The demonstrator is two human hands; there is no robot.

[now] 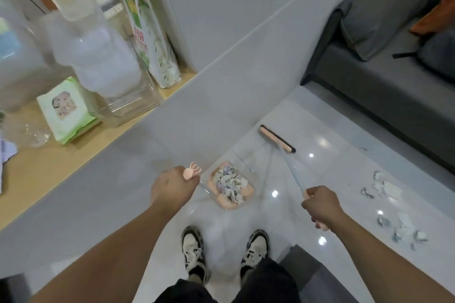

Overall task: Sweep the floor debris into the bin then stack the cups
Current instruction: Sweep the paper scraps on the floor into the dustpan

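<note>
Left hand (172,188) fingers clamped on dustpan (230,186) handle; right hand (320,204) fingers clamped on broom (277,139) handle; package writing unreadable.

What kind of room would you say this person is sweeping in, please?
Most likely a home living room. A grey sofa with cushions stands on a glossy white tiled floor, and a wooden shelf holds household goods such as a pack of wipes and a clear container.

The dustpan (230,186) floor lies buried under paper scraps (229,181), the right hand (320,204) hides the broom handle's (293,170) end, and the sofa (384,56) runs off the right edge.
</note>
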